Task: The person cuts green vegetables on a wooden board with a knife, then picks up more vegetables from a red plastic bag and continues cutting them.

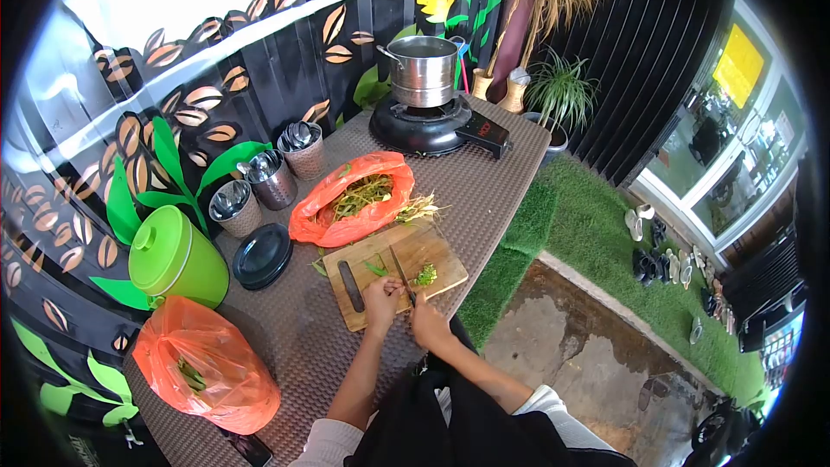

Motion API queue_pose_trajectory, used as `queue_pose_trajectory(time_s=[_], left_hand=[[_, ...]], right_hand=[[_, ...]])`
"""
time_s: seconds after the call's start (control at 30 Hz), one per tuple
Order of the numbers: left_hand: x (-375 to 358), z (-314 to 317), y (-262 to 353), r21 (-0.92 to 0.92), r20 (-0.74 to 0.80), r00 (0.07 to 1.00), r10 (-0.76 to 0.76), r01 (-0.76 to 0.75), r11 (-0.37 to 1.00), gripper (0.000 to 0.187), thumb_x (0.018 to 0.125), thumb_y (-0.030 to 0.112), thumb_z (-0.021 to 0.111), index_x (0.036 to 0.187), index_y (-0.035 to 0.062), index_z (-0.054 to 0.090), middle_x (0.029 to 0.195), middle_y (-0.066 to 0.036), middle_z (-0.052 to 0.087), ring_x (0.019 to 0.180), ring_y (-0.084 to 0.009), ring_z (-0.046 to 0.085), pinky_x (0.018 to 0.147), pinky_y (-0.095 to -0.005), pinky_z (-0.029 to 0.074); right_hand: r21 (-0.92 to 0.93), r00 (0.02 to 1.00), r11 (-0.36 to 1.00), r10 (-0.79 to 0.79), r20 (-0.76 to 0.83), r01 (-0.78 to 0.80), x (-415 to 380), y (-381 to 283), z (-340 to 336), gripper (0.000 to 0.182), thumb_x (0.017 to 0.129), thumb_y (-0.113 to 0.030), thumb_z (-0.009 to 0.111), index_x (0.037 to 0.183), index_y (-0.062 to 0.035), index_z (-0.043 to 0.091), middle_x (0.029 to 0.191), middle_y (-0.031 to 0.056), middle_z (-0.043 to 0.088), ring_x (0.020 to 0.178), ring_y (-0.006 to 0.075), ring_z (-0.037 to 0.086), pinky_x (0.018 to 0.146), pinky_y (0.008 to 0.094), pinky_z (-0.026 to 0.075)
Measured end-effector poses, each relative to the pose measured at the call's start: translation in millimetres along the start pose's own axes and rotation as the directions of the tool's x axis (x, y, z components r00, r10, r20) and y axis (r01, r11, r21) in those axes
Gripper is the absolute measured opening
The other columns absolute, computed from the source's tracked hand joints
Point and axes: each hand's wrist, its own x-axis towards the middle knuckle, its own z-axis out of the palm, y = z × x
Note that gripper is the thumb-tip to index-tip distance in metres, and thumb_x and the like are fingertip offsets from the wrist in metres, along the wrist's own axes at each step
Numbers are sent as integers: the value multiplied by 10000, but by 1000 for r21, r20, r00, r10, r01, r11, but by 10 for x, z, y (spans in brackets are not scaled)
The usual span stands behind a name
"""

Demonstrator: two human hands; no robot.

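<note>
On a wooden cutting board [350, 316] in front of me, my right hand [427, 322] is wrapped round the handle of a kitchen knife [399, 266], its blade pointing away across the board. Close to the blade's left side, my left hand [380, 301] has its fingers pinched together; what they hold is hidden. A small heap of chopped greens [426, 274] lies right of the blade. Some longer green pieces [375, 266] rest left of it. Behind the board, an orange plastic bag [346, 227] gapes, full of green stems [361, 195], with pale root ends spilling out on its right.
A steel pot [424, 78] stands on a black portable stove [415, 128] at the far end. Along the wall are cutlery cups [273, 186], dark plates [262, 255] and a green lidded container [177, 255]. Another orange bag [216, 372] sits near left. The table edge [510, 246] runs along the right.
</note>
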Motion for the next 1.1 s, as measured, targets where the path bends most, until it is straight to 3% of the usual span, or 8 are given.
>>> queue_pose_trajectory(time_s=[0.3,0.47,0.57,0.63,0.77,0.83,0.93,1.1], left_hand=[[-1,22,-74,-45,-29,999,-31,30,999,139,721,-51,690,857,-45,662,766,-97,685,692,-129,646,650,-253,510],[-46,-17,21,-83,-29,1000,4,-7,997,133,719,-23,708,847,-42,675,762,-106,691,671,-143,654,635,-261,511],[-121,-56,79,100,3,997,78,-77,992,135,745,-13,678,878,-29,675,803,-127,687,713,-186,664,648,-276,511],[-193,-43,101,404,-19,891,454,-408,819,120,777,8,630,889,-14,669,829,-174,662,691,-254,636,635,-327,508],[-168,27,-23,311,-74,886,458,-415,855,134,777,9,621,900,-8,671,868,-174,657,699,-282,624,646,-354,503],[-74,65,-80,76,31,976,214,-216,973,149,763,9,633,907,-11,666,857,-163,655,689,-276,623,659,-356,499],[7,168,-23,20,92,983,161,-164,986,160,741,-22,651,899,-1,668,849,-141,665,694,-215,631,665,-310,493],[-7,180,34,105,18,983,185,-186,977,110,736,14,660,843,-9,654,791,-143,627,730,-269,600,670,-354,477]], right_hand=[[40,997,996,-82,8,81,249,160,121,365,919,-251,454,1149,17,360,842,288,625,819,453,623,710,532,496],[-51,998,999,-14,-69,10,25,28,174,358,926,-253,443,1150,12,359,809,276,630,778,445,630,698,527,503],[-65,997,997,-44,-65,40,130,116,125,346,929,-251,436,1157,-3,356,796,271,631,764,442,631,694,525,505],[-49,997,999,-20,-74,17,126,168,18,338,929,-253,436,1150,-10,358,800,272,630,770,443,630,694,525,505],[-22,998,1000,4,-68,-5,154,242,-102,317,923,-255,444,1107,-10,362,818,283,624,792,452,621,694,528,498],[-12,998,1000,-9,-57,9,171,254,-138,312,921,-253,449,1090,-4,367,822,289,621,797,456,618,698,531,495],[2,998,999,-53,-18,53,176,256,-190,312,932,-262,418,1088,4,372,877,290,620,829,455,618,739,535,490],[-87,999,996,-7,-43,3,76,192,-173,336,907,-224,464,1107,33,380,820,289,623,795,438,632,705,515,511]])
